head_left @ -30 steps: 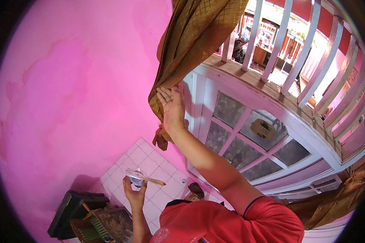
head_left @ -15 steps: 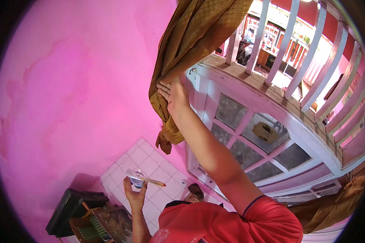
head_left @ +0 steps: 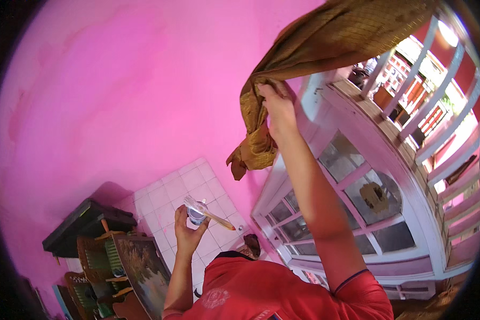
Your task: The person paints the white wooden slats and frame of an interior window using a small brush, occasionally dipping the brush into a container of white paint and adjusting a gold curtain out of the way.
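My left hand [head_left: 188, 233] is closed around a small can [head_left: 196, 217], low in front of my red shirt. Across the can's top lies a paintbrush [head_left: 220, 220], its pale bristles to the left and its wooden handle pointing right. Up at the wall, my right arm reaches out, and my right hand [head_left: 280, 106] has its fingers bent round the gathered folds of a golden-brown curtain [head_left: 325, 45]. The curtain's knotted lower end hangs below that hand. Part of the fingers is hidden in the cloth.
A pink wall [head_left: 144, 106] with a faint patch fills the left. White window panes [head_left: 376, 197] and a slatted railing [head_left: 437, 90] stand at the right. Low at left are a dark cushioned-looking piece [head_left: 90, 221], wooden furniture [head_left: 98, 261] and a painting [head_left: 144, 266]. Pale tiles [head_left: 170, 186] cover the floor.
My view has turned, so the scene sits differently. My right hand, flat against the curtain before, now has its fingers bent into the cloth. The left hand still holds the can and brush.
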